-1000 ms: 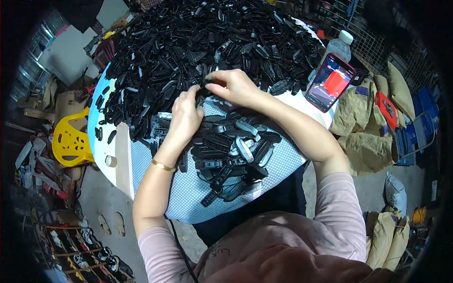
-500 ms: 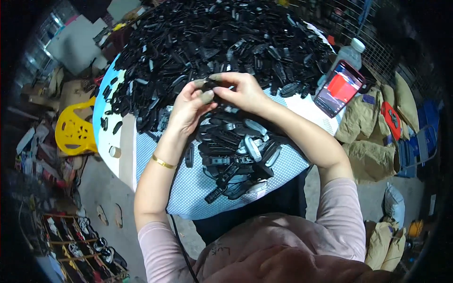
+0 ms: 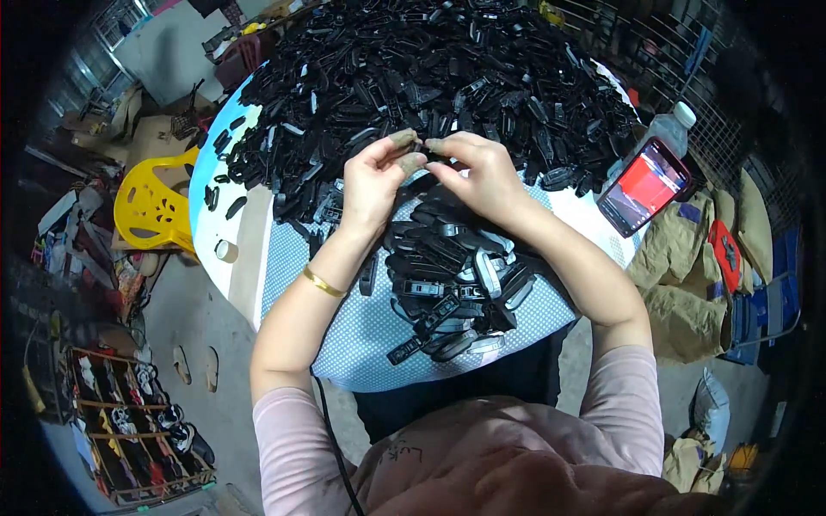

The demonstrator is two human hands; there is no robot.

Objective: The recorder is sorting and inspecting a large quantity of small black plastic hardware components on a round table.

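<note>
My left hand (image 3: 372,189) and my right hand (image 3: 489,179) meet over the table with their fingertips pinched together. Between them is a small dark piece (image 3: 422,146), mostly hidden by the fingers, so its exact kind does not show. The fingertips look greyish, covered or stained. Just beyond the hands rises a large pile of black, elongated plastic parts (image 3: 447,77). Closer to my body lies a smaller heap of similar black parts (image 3: 430,288), with a few grey-white ones (image 3: 487,273) among them.
The round table (image 3: 331,357) has a patterned cover. A phone (image 3: 645,187) leans by a clear bottle (image 3: 667,133) at the right. Brown sacks (image 3: 684,318) stand beyond. A yellow chair (image 3: 155,205) is at the left, above a shoe rack (image 3: 138,430). A small roll (image 3: 225,250) sits near the left edge.
The whole view has shifted slightly to the right. My hands stay together at the fingertips, with the fingers repositioned a little around the small dark piece.
</note>
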